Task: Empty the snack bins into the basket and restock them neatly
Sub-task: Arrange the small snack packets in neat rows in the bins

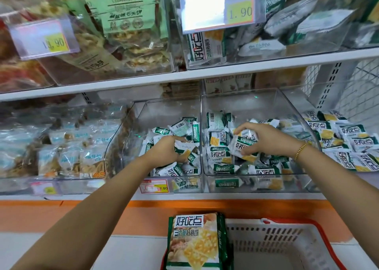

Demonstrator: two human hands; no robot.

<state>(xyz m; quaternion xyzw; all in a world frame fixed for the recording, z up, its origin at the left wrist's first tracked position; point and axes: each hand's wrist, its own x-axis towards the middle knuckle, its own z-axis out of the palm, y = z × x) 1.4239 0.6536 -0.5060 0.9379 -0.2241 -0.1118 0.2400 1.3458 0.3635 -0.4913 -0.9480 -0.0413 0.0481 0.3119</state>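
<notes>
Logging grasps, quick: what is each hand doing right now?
Left hand: grips a crumpled packet.
Right hand: grips a green-white packet.

The one camera sits on my head, facing forward and down, close to the front edge of the white metal shelf (225, 196). Its wide view runs from the clear plastic bins (170, 109) down to the white slotted basket with red rim (276, 235).
</notes>
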